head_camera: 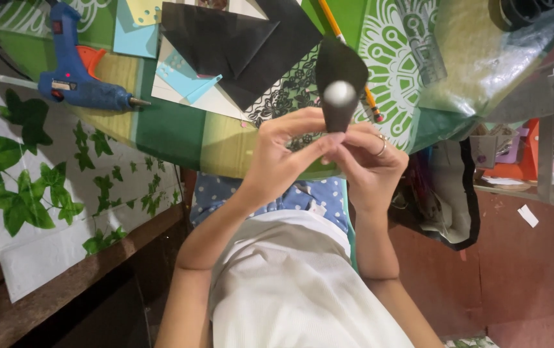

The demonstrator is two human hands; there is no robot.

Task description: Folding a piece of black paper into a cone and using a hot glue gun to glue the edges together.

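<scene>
Head view: looking down past a white top onto a craft table with a green patterned cover [174, 132].
Left hand: the left hand [283, 158] is at centre, fingers curled together, thumb and forefinger pinched on the lower end of a black paper cone [341, 80].
Right hand: the right hand [370, 161], ring on one finger, is just beside the left at its 3 o'clock, fingers closed on the same narrow end of the cone.
Cone: held upright above the table edge, at 12 o'clock from both hands, with a small white ball [340, 92] on its face; whether the ball is stuck on or only resting cannot be told.
Step in hand: judging by the pinch, the rolled paper's tip is being pressed into shape or held while it sets.
Next move calls for: likely a steady two-handed hold so the roll does not spring open, and adhesive within reach.
Around: a blue hot glue gun [74, 77] lies at 10 o'clock, well apart; black paper sheets [238, 45] and light blue card scraps [183, 77] at 11 o'clock; an orange pencil [335, 22] at 12 o'clock, partly behind the cone; ivy-print wall covering [25, 180] at 9 o'clock.
</scene>
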